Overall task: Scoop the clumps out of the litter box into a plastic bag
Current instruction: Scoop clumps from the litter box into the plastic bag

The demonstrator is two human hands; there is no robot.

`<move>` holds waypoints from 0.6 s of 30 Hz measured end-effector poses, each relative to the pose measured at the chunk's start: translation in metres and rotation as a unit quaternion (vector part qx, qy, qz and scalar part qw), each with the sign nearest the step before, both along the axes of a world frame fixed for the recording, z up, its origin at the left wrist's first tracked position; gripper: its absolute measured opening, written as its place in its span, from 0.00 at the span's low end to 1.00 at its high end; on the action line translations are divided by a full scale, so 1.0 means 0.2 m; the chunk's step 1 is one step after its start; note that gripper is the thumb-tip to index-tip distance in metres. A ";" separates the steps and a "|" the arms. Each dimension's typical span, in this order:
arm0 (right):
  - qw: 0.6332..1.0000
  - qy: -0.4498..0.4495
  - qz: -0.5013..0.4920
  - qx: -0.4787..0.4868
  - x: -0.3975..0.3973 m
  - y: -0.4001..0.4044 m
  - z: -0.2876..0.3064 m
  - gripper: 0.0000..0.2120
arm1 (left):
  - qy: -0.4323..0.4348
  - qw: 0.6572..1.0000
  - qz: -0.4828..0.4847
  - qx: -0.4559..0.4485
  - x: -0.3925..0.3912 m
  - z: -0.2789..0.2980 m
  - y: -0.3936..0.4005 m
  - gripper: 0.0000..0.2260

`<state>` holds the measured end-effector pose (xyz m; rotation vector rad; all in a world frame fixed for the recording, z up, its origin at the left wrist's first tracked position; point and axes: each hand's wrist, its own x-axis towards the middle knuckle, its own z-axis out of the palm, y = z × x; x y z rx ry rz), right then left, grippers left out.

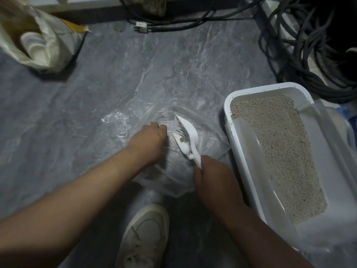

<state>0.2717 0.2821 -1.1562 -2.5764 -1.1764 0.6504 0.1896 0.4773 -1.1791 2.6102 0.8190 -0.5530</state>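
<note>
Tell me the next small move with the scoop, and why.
Probably tip the scoop so its clump drops into the bag: the right hand holds it over the bag, which the left hand grips.

Dim indoor light, greyish cast. Soft glare on crinkled plastic bag (pixel 173 117) at centre. Deep shadow at 1 o'clock over cables (pixel 301 45). Sack (pixel 38 41) at 10 o'clock blurred. Wide-angle bending at edges.
</note>
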 end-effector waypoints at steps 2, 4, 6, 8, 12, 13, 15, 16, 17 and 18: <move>1.000 -0.008 0.003 -0.002 -0.01 -0.01 0.01 0.10 | 0.025 1.000 0.008 0.007 0.00 -0.03 -0.01 0.25; 1.000 -0.028 0.008 -0.007 -0.02 -0.02 0.02 0.10 | 0.044 0.999 0.016 0.013 0.00 -0.05 -0.01 0.36; 0.999 -0.049 0.015 -0.003 -0.02 -0.02 0.03 0.09 | 0.051 0.998 0.016 0.029 -0.01 -0.08 -0.01 0.42; 0.999 -0.052 0.015 0.001 -0.02 -0.03 0.04 0.10 | 0.049 0.998 0.011 0.046 -0.01 -0.11 -0.02 0.44; 0.998 -0.055 0.017 0.013 -0.02 -0.03 0.06 0.10 | 0.030 0.997 0.019 0.068 -0.01 -0.14 -0.04 0.48; 0.998 -0.058 0.017 0.016 -0.01 -0.03 0.06 0.10 | 0.028 0.997 0.022 0.071 0.00 -0.14 -0.04 0.48; 0.998 -0.064 0.023 0.007 -0.01 -0.02 0.06 0.09 | 0.030 0.997 0.021 0.073 0.00 -0.14 -0.05 0.51; 0.998 -0.064 0.023 0.006 -0.01 -0.03 0.06 0.09 | 0.032 0.997 0.019 0.072 0.01 -0.14 -0.05 0.53; 0.998 -0.066 0.021 0.009 -0.01 -0.03 0.06 0.09 | 0.032 0.997 0.018 0.072 0.01 -0.14 -0.06 0.55; 0.997 -0.069 0.020 0.014 0.00 -0.03 0.06 0.09 | 0.032 0.997 0.018 0.075 0.02 -0.14 -0.06 0.57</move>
